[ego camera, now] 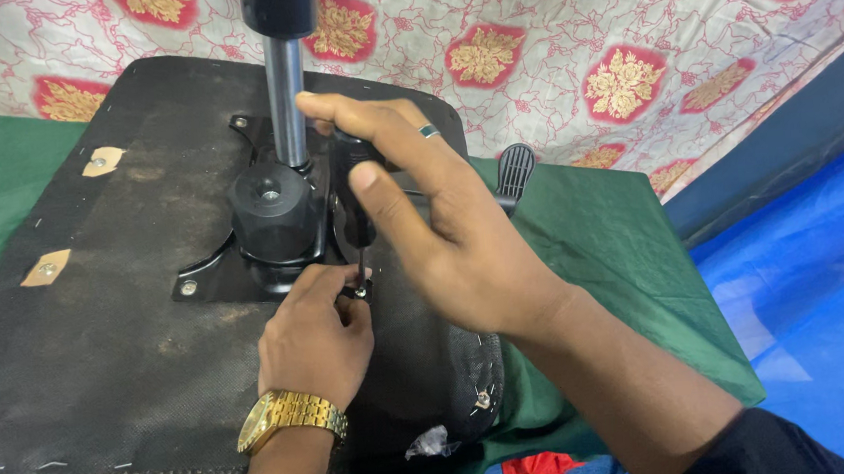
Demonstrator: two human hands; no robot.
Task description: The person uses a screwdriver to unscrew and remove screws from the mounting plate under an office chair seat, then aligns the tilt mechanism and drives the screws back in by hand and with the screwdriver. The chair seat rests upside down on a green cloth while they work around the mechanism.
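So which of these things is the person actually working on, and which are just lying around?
In use:
right hand gripping the black-handled screwdriver
left hand steadying the screw
metal plate on the upturned chair seat

Just lying about:
green cloth
blue tarp
patterned fabric
red scrap

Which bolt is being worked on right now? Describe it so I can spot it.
Find the upturned black seat base, then its metal mounting plate. The bolt sits at the plate's near right corner, pinched by the left hand, under the screwdriver tip; the other bolt is untouched.
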